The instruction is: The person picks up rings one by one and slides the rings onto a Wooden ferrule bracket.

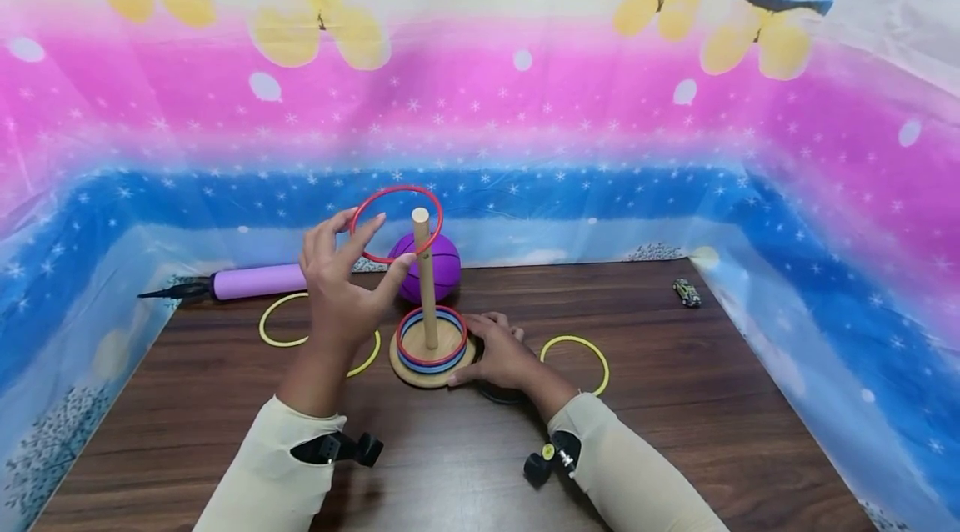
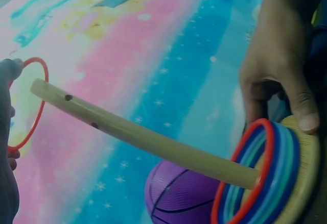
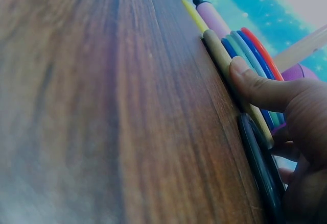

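Note:
My left hand [image 1: 341, 286] pinches a red ring [image 1: 397, 188] between thumb and fingers, at the height of the peg's top. In the head view the ring overlaps the upper end of the wooden peg [image 1: 427, 298]. The peg stands upright on a round wooden base [image 1: 401, 369]. Around its foot lie stacked rings, a red ring [image 2: 270, 142] on top and blue and teal rings [image 2: 288, 157] below. My right hand [image 1: 502, 353] grips the right side of the base, its thumb [image 3: 245, 73] at the base's edge.
A purple ball [image 1: 447, 265] sits behind the peg. Yellow rings lie left [image 1: 264, 332] and right [image 1: 606, 365] on the table [image 1: 675, 432]. A lilac pump [image 1: 258, 282] is back left, a toy car [image 1: 686, 293] back right. A black object [image 3: 260, 168] lies under my right hand.

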A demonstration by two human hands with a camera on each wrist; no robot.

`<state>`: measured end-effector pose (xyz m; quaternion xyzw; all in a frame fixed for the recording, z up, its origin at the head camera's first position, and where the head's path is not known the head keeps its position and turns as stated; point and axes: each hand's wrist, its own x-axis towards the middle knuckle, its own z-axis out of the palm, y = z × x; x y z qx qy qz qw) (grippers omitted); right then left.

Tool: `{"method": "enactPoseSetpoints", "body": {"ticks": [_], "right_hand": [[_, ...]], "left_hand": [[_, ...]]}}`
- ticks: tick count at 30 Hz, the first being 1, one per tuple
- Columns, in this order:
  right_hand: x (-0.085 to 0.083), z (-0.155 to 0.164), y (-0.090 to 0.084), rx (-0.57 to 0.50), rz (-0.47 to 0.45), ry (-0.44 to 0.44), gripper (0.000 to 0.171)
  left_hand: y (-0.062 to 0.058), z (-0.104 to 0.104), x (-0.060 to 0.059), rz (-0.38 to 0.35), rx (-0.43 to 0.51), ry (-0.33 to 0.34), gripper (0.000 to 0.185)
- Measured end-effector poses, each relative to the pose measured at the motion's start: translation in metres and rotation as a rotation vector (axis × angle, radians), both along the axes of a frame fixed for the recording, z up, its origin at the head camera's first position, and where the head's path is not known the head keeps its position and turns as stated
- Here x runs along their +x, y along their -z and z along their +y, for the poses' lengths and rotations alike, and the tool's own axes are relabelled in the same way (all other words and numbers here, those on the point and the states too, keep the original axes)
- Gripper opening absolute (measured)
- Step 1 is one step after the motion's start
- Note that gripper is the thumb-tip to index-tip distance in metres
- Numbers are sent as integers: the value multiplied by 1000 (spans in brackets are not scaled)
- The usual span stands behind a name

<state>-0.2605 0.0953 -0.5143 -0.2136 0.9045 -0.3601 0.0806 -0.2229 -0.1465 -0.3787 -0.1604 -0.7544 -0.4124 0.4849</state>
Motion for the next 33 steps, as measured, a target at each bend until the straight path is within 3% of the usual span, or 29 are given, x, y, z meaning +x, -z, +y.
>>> {"method": "enactPoseSetpoints", "body": {"ticks": [7, 15, 25, 33], "right_hand": [[-1, -1, 4, -12, 3, -10, 102], [-1, -1, 4, -7, -1, -19, 103], [0, -1, 2, 13, 5, -9, 103], [0, 0, 1, 11, 8, -9, 104]], "left_hand": [[17, 5, 0, 10, -42, 9, 73], [39, 5, 2, -35, -75, 16, 76], [71, 5, 2, -47, -61, 57, 80], [100, 0, 4, -131, -89, 93, 91]]}}
